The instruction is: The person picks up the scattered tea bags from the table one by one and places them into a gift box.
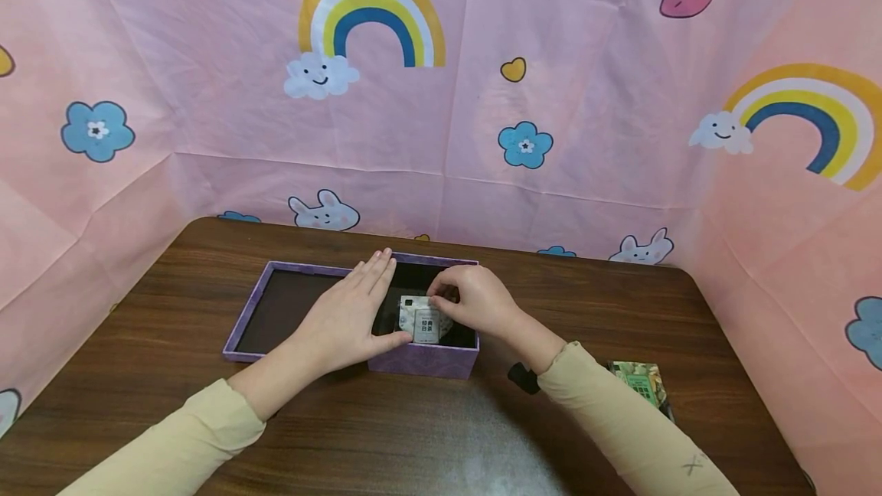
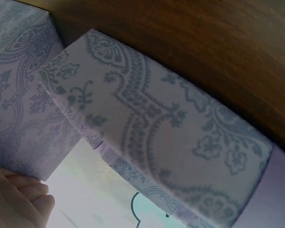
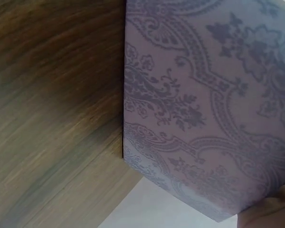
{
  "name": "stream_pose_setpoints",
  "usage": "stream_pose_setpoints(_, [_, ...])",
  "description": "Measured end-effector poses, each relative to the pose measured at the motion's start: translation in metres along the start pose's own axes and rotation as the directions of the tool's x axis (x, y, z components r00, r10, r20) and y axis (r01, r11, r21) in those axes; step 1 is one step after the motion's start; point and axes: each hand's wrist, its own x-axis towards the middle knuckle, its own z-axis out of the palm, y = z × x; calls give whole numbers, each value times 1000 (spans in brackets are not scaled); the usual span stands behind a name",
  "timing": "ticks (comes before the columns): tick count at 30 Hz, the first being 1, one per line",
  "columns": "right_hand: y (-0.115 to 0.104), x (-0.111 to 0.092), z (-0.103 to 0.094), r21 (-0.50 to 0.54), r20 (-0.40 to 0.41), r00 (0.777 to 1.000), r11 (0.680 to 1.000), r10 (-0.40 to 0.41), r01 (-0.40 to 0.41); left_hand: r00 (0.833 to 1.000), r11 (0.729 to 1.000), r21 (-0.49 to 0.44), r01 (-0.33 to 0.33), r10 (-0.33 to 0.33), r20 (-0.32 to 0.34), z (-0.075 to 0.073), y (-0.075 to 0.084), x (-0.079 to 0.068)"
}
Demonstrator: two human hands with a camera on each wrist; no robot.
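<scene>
A purple patterned box [image 1: 423,362] with a dark inside stands on the table, its top uncovered. My left hand [image 1: 344,320] rests along the box's left side, fingers straight and thumb reaching over the front edge. Inside the opening sits a small pale printed packet [image 1: 426,324], whose lower part is hidden by the front wall. With curled fingers and thumb, my right hand [image 1: 477,301] pinches the packet's upper right corner. The right wrist view shows mostly the box's outer wall [image 3: 204,104], with a bit of my right hand [image 3: 270,213] at the lower right.
To the left of the box lies its shallow purple lid [image 1: 244,320], dark inner side up. A green printed packet [image 1: 639,380] lies at the right, partly behind my right sleeve. Pink patterned cloth [image 1: 448,113] hangs behind the brown table [image 1: 586,282].
</scene>
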Motion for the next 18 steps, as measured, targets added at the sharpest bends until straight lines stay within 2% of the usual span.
stream_pose_setpoints(9, [2, -1, -1, 16, -9, 1000, 1000, -16, 16, 1000, 1000, -5, 0, 0, -6, 1, 0, 0])
stream_pose_setpoints(18, [6, -5, -8, 141, -44, 999, 990, 15, -9, 1000, 1000, -18, -2, 1, -10, 0, -1, 0])
